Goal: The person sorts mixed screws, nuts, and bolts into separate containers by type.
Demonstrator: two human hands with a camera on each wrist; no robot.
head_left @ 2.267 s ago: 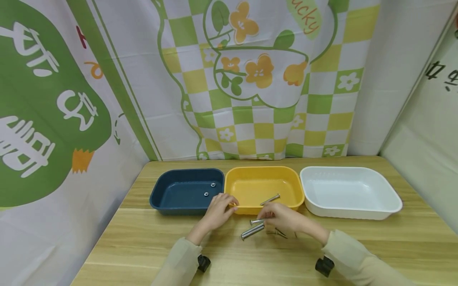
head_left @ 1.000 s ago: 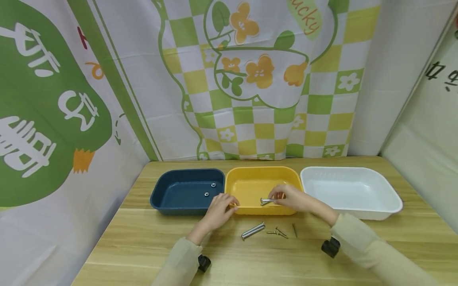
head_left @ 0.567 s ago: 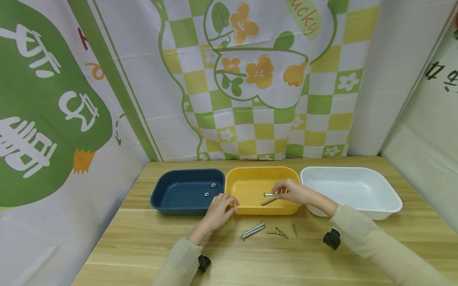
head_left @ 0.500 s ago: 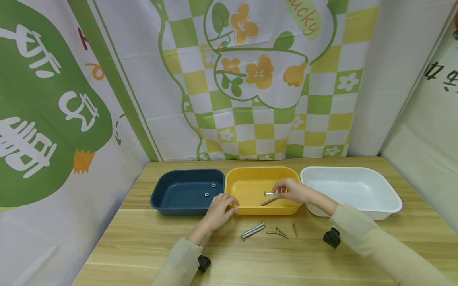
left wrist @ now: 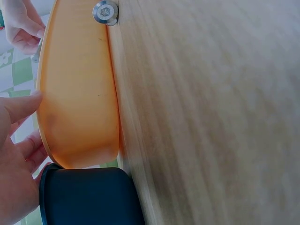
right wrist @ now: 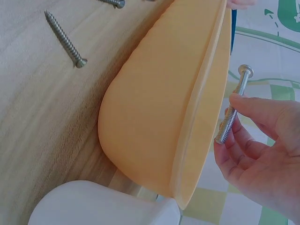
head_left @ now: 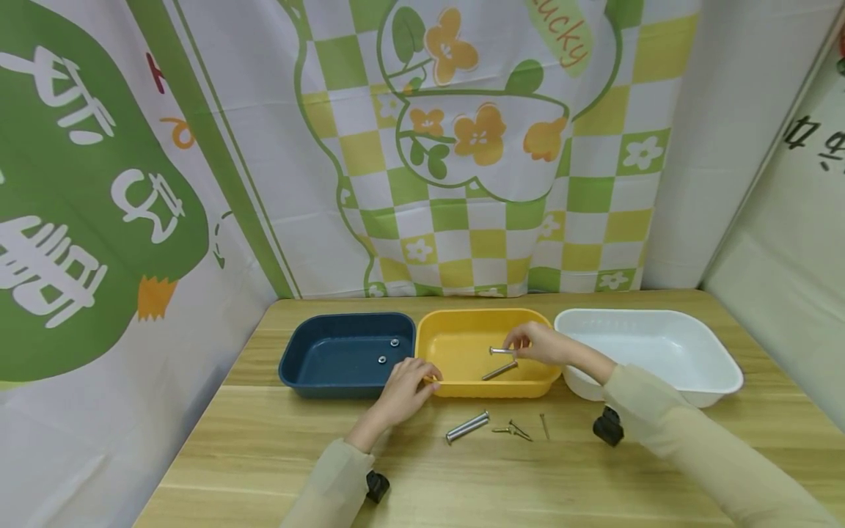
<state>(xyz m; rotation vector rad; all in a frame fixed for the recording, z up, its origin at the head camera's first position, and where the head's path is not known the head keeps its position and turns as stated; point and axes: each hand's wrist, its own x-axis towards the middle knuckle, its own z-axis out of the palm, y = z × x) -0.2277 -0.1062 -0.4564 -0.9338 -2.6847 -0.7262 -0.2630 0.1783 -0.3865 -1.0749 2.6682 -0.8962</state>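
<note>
My right hand pinches a silver bolt between thumb and fingers, above the yellow tray. Another bolt lies inside that tray. My left hand holds the yellow tray's near rim at its left corner, thumb on the outside and fingers over the edge, as the left wrist view shows. On the table in front lie two thick bolts side by side. To their right are several small screws, with one screw lying apart.
A dark blue tray with two small nuts stands left, against the yellow one. A white tray stands right. All three sit on the wooden table before a patterned curtain.
My right hand has picked up a bolt from the table and carried it up over the yellow tray, lately moving slightly farther back. The left hand stays at the rim.
</note>
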